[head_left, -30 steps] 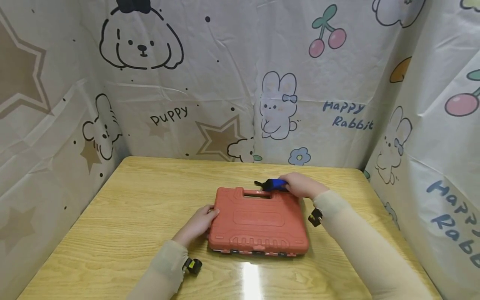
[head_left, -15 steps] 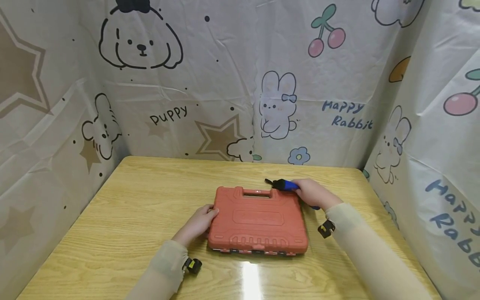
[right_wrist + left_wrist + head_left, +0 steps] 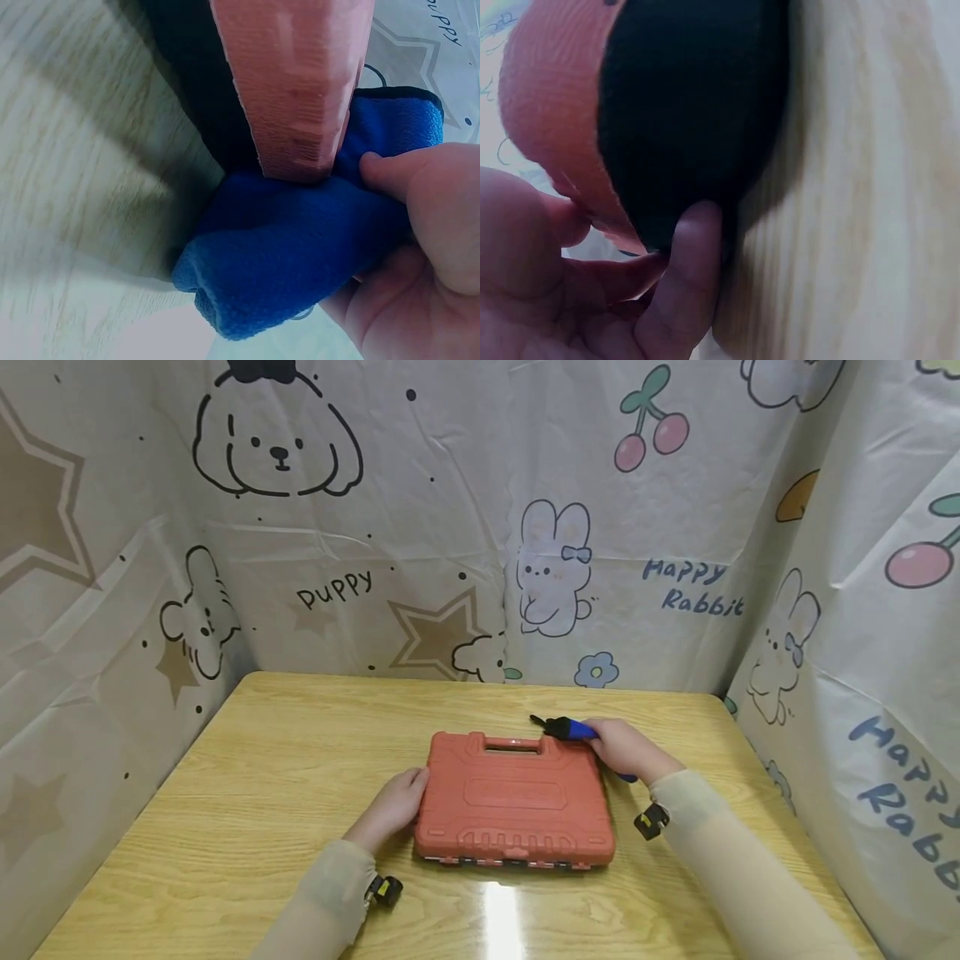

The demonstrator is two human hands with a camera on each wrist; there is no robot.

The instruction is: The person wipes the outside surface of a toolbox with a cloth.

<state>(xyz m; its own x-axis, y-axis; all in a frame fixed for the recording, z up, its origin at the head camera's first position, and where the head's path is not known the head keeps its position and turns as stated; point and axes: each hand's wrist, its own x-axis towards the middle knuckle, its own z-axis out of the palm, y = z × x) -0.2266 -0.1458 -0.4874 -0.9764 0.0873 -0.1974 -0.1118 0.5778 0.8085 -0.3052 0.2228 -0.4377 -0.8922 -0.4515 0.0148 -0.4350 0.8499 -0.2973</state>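
Note:
A red plastic tool case [image 3: 515, 793] with a dark lower half lies flat on the wooden table, its carry handle toward the back. My left hand [image 3: 393, 806] holds the case's left side. In the left wrist view the thumb is at the red lid [image 3: 551, 105] and a fingertip rests against the dark lower half [image 3: 690, 105]. A blue cloth [image 3: 300, 240] with dark edging is gripped in my right hand [image 3: 626, 747]. It wraps the case's back right corner, and its black part [image 3: 558, 727] reaches over the back edge beside the handle.
The wooden table [image 3: 300, 735] extends around the case on all sides. A printed curtain [image 3: 420, 527] with cartoon animals hangs behind the table and along both sides. Small black wrist cameras sit at both cuffs.
My right hand and the cloth have slid right along the case's back edge to its corner. The left thumb has drawn back to the case's edge. The case stays in place.

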